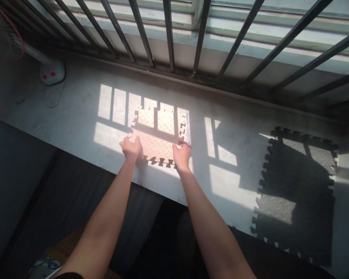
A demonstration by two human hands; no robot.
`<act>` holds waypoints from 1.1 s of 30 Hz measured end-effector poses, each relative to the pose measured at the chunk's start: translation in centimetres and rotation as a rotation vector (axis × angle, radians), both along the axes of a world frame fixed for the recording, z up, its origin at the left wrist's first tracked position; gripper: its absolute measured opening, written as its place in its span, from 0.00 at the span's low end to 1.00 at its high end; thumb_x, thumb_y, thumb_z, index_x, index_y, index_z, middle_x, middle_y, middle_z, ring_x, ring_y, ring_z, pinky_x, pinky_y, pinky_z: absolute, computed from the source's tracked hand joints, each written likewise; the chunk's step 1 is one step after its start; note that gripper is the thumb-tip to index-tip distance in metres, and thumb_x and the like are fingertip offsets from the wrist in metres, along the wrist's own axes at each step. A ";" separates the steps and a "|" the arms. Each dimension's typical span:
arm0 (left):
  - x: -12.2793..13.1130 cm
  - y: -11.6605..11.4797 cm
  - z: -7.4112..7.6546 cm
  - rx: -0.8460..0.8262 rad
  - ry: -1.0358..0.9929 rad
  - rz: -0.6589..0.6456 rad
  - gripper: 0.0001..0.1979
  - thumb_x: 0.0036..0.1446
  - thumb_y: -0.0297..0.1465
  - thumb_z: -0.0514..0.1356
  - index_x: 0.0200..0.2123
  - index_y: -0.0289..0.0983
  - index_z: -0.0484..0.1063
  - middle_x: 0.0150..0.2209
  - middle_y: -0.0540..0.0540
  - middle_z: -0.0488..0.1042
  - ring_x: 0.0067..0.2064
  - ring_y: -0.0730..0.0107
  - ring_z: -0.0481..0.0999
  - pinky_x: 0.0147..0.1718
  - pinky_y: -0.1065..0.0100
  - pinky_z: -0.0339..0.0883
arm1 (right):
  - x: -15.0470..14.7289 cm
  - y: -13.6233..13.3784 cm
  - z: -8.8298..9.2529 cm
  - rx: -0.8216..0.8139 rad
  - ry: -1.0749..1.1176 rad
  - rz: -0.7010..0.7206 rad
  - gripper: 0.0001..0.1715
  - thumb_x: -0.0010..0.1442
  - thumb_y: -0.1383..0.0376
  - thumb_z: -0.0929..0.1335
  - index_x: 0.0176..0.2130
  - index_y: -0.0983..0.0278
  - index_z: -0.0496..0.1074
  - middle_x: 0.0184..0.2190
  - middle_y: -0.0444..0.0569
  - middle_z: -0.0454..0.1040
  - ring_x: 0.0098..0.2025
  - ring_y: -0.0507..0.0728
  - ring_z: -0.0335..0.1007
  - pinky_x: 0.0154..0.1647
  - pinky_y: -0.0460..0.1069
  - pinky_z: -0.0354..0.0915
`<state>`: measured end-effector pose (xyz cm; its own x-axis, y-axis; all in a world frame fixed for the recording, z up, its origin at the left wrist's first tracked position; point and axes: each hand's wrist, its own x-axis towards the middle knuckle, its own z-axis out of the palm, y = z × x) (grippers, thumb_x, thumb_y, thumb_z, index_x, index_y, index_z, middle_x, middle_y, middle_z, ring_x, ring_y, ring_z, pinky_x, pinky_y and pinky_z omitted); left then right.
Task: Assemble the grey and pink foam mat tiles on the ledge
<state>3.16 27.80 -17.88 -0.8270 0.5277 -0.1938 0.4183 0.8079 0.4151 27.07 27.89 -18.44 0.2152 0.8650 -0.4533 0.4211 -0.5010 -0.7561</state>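
L hand (pixel 130 148) and R hand (pixel 182 155) at a pink foam mat (pixel 157 139), seen from above. We note the mat is approx. rectangular, w/ a raised zigzag texture and interlocking teeth along its edges; it is over the ledge (pixel 78 97), nr the front edge, L of center. Whether it lies fully flat or is slightly lifted, we can't tell.

L grip: nearly closed, on the mat's near L corner, thumb side toward the mat. R grip: likewise nearly closed, on the near R corner. How firmly each pinches, we can't tell; the fingers' undersides are hidden.

To the R, well apart from the pink mat, we see a dark gray mat (pixel 305 193), also toothed, lying on the same ledge, mostly in shadow w/ a few lit patches. At far L stands a fan base (pixel 52 73), white w/ red buttons; a thin cord (pixel 57 101) loops beside it. Behind the ledge runs a row of metal bars (pixel 143 33), w/ a window frame (pixel 235 37) beyond. Sunlight, cut by bar shadows, falls across the pink mat and the ledge around it.
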 end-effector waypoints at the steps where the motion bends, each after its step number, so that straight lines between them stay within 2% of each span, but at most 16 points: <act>1: 1.4 -0.6 0.2 0.013 -0.010 -0.025 0.27 0.68 0.43 0.67 0.64 0.34 0.71 0.60 0.32 0.70 0.60 0.45 0.77 0.64 0.47 0.72 | 1.5 -0.6 0.5 -0.003 -0.002 -0.017 0.29 0.65 0.55 0.70 0.60 0.66 0.75 0.60 0.65 0.73 0.52 0.65 0.78 0.59 0.57 0.71; 3: 4.9 -1.9 0.3 0.036 -0.009 -0.098 0.31 0.68 0.44 0.66 0.67 0.32 0.68 0.62 0.31 0.70 0.63 0.46 0.75 0.66 0.49 0.70 | 5.0 -2.2 1.4 -0.028 -0.030 -0.068 0.28 0.65 0.54 0.70 0.60 0.64 0.74 0.61 0.64 0.71 0.47 0.64 0.78 0.58 0.57 0.72; 5: 9.3 -3.7 0.1 0.070 0.005 -0.196 0.34 0.68 0.43 0.65 0.68 0.29 0.66 0.62 0.28 0.70 0.67 0.44 0.71 0.69 0.47 0.67 | 8.9 -4.3 2.0 -0.049 -0.064 -0.137 0.28 0.64 0.54 0.70 0.59 0.63 0.74 0.61 0.63 0.70 0.46 0.63 0.78 0.59 0.58 0.72; 9: 18.8 -7.9 -0.2 0.082 -0.059 -0.365 0.38 0.66 0.43 0.65 0.69 0.21 0.64 0.61 0.21 0.70 0.67 0.35 0.70 0.68 0.40 0.66 | 17.7 -10.1 2.4 -0.009 -0.142 -0.281 0.26 0.62 0.53 0.72 0.55 0.63 0.75 0.60 0.62 0.69 0.50 0.64 0.77 0.59 0.59 0.72; 13: 27.2 -13.1 -0.3 -0.019 -0.181 -0.437 0.40 0.65 0.43 0.66 0.70 0.23 0.64 0.59 0.24 0.69 0.64 0.38 0.72 0.66 0.43 0.68 | 25.4 -17.2 2.5 -0.029 -0.302 -0.329 0.29 0.61 0.52 0.74 0.56 0.63 0.75 0.58 0.63 0.70 0.49 0.66 0.76 0.55 0.59 0.74; 16: 31.6 -17.3 -0.9 -0.048 -0.179 -0.516 0.42 0.66 0.43 0.65 0.74 0.24 0.58 0.59 0.26 0.68 0.65 0.40 0.69 0.69 0.42 0.65 | 29.6 -21.9 2.0 -0.058 -0.403 -0.306 0.30 0.62 0.52 0.74 0.58 0.64 0.75 0.57 0.63 0.71 0.49 0.68 0.76 0.56 0.61 0.73; 19: 34.5 -20.7 -1.7 -0.064 -0.134 -0.573 0.45 0.67 0.42 0.65 0.76 0.23 0.54 0.59 0.27 0.66 0.65 0.40 0.67 0.69 0.41 0.63 | 32.3 -25.0 1.1 -0.034 -0.444 -0.277 0.30 0.64 0.52 0.73 0.59 0.64 0.75 0.56 0.63 0.71 0.52 0.70 0.75 0.57 0.61 0.73; 22: 36.2 -22.2 -2.1 -0.094 -0.092 -0.603 0.45 0.67 0.42 0.65 0.76 0.23 0.54 0.58 0.27 0.65 0.64 0.39 0.66 0.69 0.42 0.62 | 33.7 -26.0 0.2 -0.064 -0.451 -0.256 0.29 0.64 0.54 0.73 0.59 0.65 0.75 0.55 0.64 0.71 0.55 0.71 0.74 0.58 0.62 0.72; 28: 37.9 -21.7 -1.8 -0.219 0.001 -0.551 0.44 0.68 0.44 0.63 0.78 0.28 0.54 0.61 0.26 0.64 0.63 0.36 0.67 0.66 0.38 0.62 | 34.5 -25.2 0.1 -0.111 -0.507 -0.140 0.26 0.66 0.58 0.73 0.59 0.68 0.75 0.54 0.66 0.73 0.57 0.73 0.71 0.61 0.63 0.67; 33: 37.9 -22.0 -1.8 -0.300 0.086 -0.610 0.45 0.69 0.49 0.59 0.78 0.29 0.54 0.62 0.25 0.65 0.62 0.35 0.67 0.63 0.37 0.62 | 34.5 -25.3 0.2 -0.142 -0.535 -0.086 0.23 0.68 0.58 0.70 0.58 0.68 0.75 0.54 0.66 0.75 0.57 0.74 0.69 0.59 0.64 0.67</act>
